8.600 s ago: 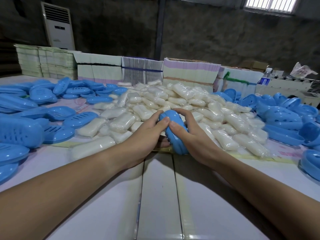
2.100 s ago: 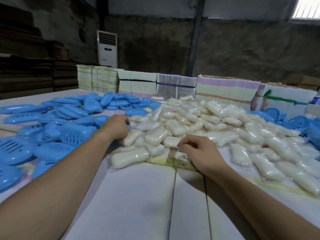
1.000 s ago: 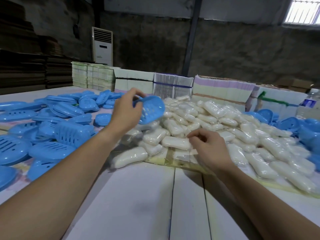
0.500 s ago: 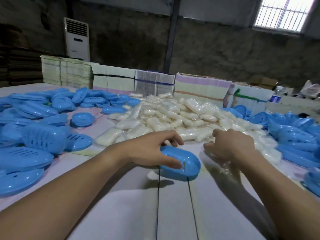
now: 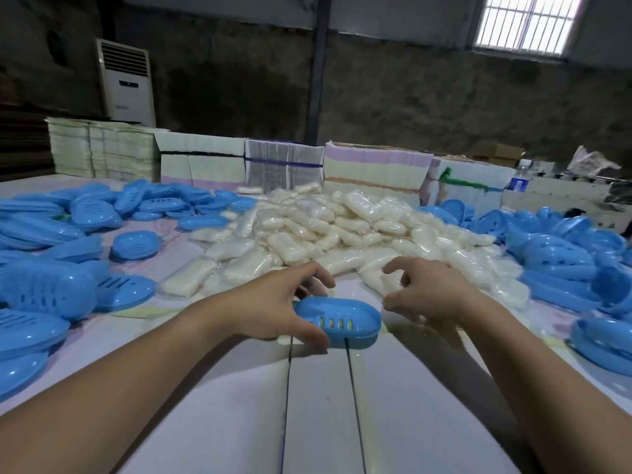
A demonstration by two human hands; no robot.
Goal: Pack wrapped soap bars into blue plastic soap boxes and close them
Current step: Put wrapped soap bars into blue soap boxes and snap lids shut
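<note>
Since half a second ago the blue soap box (image 5: 338, 321) has turned from open bowl up to slotted face up, and pale soap shows through its slots, so a bar seems to lie beneath or inside it. It sits on the white counter (image 5: 318, 405) at the centre, just nearer than the heap of wrapped soap bars (image 5: 328, 230) at twelve o'clock.

At nine o'clock of the box, the left hand (image 5: 273, 309) has its grip holding the box's left end, thumb along the near edge and fingers over the far edge; this likely steadies the box so it cannot slide.

At three o'clock, the right hand (image 5: 427, 292) hovers just beside the box's right end, its grip wide, fingers spread and loosely bent, holding nothing. It looks poised to press the box shut or fetch the other half.

Loose blue box halves (image 5: 133, 244) lie at nine and three o'clock, within easy reach of either hand.
</note>
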